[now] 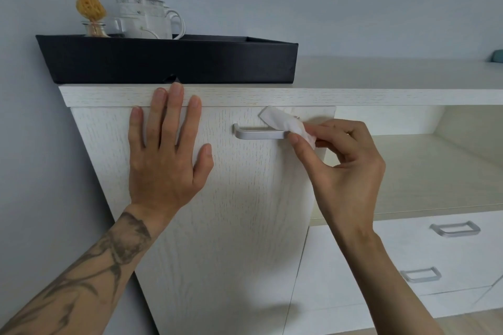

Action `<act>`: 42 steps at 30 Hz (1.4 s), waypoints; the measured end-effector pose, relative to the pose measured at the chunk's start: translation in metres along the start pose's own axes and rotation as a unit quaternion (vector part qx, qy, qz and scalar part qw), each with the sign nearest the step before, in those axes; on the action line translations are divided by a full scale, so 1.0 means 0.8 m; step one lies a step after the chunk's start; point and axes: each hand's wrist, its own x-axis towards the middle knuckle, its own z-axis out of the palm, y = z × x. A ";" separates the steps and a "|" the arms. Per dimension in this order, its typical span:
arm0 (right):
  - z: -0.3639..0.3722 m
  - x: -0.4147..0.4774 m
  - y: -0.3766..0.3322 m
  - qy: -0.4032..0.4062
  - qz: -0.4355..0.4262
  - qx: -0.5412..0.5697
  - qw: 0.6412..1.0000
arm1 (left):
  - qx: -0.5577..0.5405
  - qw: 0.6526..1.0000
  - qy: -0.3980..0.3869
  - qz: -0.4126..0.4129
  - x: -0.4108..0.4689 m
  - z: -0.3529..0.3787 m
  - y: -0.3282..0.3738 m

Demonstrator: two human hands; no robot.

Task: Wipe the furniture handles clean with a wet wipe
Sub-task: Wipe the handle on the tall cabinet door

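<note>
1. Wet wipe (pixel 285 124), white and crumpled, is pinched between the thumb and fingers of the right hand (pixel 343 160) and is pressed onto the right end of the door handle (pixel 258 133), just right of the frame's centre.
2. That end of the silver handle is hidden by the wipe and fingertips; only its left bend and bar are seen.
3. The left hand (pixel 166 149) is laid flat and open on the white cabinet door (pixel 217 226), at 9 o'clock from the handle, its fingertips reaching the top edge.
4. At 11 o'clock a black tray (pixel 163 62) is set on the cabinet top (pixel 381 79); a white pot (pixel 147 19) and a reed diffuser (pixel 91 8) are partly concealed by its wall.
5. At 4 o'clock two drawer handles (pixel 455 228) are seen.
6. A teal object (pixel 497 56) at 2 o'clock is cut off by the frame edge and cannot be identified.
</note>
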 end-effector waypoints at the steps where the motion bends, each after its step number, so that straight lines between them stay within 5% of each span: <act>1: 0.002 -0.002 0.000 0.011 -0.006 -0.001 1.000 | -0.001 1.000 0.001 0.001 0.000 0.000 0.000; 9: 0.015 -0.011 -0.007 0.033 -0.092 -0.061 0.993 | -0.001 1.000 0.003 0.001 -0.001 0.001 -0.001; 18: 0.072 -0.036 -0.058 -0.115 -0.043 -0.003 0.992 | 0.014 1.000 0.009 0.005 -0.002 0.000 -0.002; 22: 0.053 -0.034 -0.043 -0.040 -0.121 -0.060 0.990 | 0.015 1.000 0.008 0.006 -0.002 0.001 -0.002; 26: 0.020 -0.020 -0.011 0.031 -0.072 -0.058 0.995 | 0.021 1.000 0.003 -0.002 -0.001 0.000 -0.002; 31: -0.002 -0.008 -0.012 0.020 -0.001 -0.031 0.999 | 0.026 1.000 -0.011 -0.009 0.001 -0.005 0.000; 42: -0.012 0.072 -0.094 -0.210 0.051 -0.110 0.970 | -0.060 0.961 -0.247 -0.104 0.041 -0.121 0.039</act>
